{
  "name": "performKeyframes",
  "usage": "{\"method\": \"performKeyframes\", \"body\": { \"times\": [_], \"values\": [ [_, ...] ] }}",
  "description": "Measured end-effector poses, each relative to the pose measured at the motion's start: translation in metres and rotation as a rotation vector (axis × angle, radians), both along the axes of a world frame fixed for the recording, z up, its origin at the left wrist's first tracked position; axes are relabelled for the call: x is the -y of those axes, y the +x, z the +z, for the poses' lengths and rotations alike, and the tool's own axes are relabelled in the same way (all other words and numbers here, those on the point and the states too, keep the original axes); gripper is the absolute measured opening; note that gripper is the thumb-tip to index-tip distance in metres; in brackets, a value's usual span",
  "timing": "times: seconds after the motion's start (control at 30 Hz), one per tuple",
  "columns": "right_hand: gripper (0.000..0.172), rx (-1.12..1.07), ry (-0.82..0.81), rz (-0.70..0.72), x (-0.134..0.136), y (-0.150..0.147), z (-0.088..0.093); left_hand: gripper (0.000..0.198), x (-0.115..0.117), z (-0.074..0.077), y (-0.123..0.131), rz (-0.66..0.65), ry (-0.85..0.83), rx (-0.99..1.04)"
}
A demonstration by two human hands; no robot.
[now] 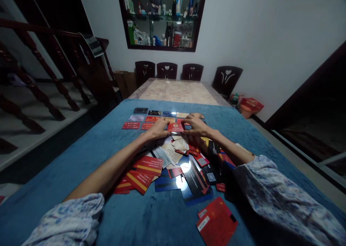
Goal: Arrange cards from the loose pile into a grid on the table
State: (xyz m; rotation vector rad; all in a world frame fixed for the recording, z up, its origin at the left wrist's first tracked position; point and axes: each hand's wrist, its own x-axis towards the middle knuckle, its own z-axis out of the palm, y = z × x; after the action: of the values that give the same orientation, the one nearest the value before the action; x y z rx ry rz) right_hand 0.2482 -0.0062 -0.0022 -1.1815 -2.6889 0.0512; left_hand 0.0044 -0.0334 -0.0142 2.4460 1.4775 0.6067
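Between my two hands is a red card (pixel 175 126), gripped at its left and right edges. My left hand (pixel 159 128) has thumb and fingers closed on the card's left side. On the opposite edge, my right hand (pixel 196 125) pinches it with bent fingers. Beyond the hands, cards lie in rows on the blue cloth, among them a black card (pixel 155 113), a pale purple card (pixel 136 118) and a red card (pixel 131 125). Nearer me spreads a loose pile of overlapping cards (pixel 173 154), partly hidden under my forearms.
A blue cloth (pixel 108 145) covers the near part of the table; the bare marble-look top (pixel 175 89) shows beyond it. Red cards (pixel 217 220) lie close to me. Dark chairs (pixel 167 70) stand at the far end, and a wooden railing (pixel 54 76) runs along the left.
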Motion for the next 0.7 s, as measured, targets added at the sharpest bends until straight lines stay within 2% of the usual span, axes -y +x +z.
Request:
{"method": "performKeyframes", "body": {
  "times": [0.17, 0.5, 0.7],
  "values": [
    [0.048, 0.041, 0.000, -0.046, -0.008, 0.010, -0.001, 0.042, -0.014, 0.000, 0.018, 0.006, -0.009, -0.090],
    [0.041, 0.226, -0.017, -0.215, -0.023, 0.014, 0.001, 0.043, -0.032, 0.007, 0.049, 0.082, -0.062, -0.333],
    [0.039, 0.291, -0.076, -0.294, -0.035, 0.010, 0.006, 0.039, -0.047, 0.010, 0.061, 0.091, -0.077, -0.368]
  ]
}}
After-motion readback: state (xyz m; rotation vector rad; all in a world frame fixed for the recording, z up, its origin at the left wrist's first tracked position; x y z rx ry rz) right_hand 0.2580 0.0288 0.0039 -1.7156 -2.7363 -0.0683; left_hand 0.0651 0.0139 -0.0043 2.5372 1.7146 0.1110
